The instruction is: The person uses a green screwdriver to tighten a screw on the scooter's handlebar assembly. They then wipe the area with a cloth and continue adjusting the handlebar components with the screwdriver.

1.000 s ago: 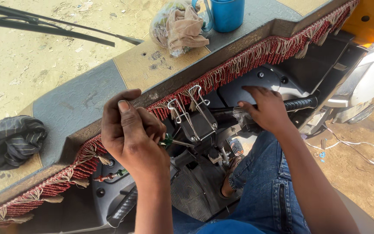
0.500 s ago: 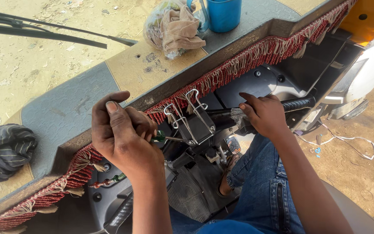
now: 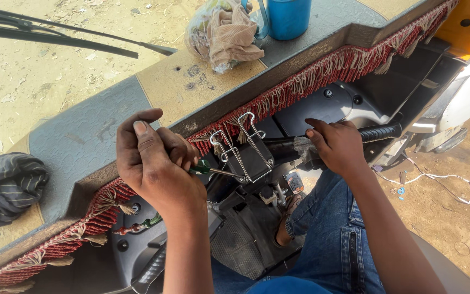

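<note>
Our left hand [image 3: 156, 166] is fisted tight on a green-handled screwdriver [image 3: 209, 170], tip against the black centre housing [image 3: 252, 162] under the wire clips [image 3: 239, 142]. Our right hand [image 3: 337, 144] wraps the handlebar [image 3: 379, 132]. Risk as we judge it: the angled tip slips, gouging plastic or snagging the red fringe [image 3: 311, 76]. Blue cup [image 3: 288, 16] on the dash: contents not visible. Plastic bag [image 3: 221, 32] holds a beige cloth.
</note>
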